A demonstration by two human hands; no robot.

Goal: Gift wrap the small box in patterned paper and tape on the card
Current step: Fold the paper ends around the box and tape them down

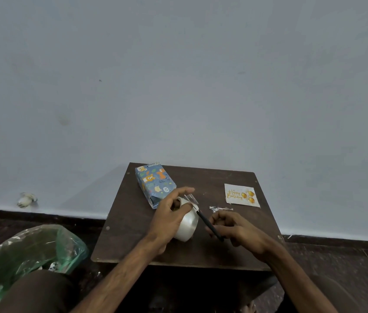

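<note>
In the head view, the wrapped box (154,184) lies on the table (223,256) at the far left, and the card (241,195) lies flat, well apart, at the right. The left hand (169,213) grips the tape roll (187,227), its forefinger stretched under a clear tape strip (191,198). The right hand (235,231) has its fingers curled around a thin black cutting tool (210,227).

The strip looks light, limp and sticky, so I would hold it by its ends. The green bin bag (20,251) holds some paper scraps.
</note>
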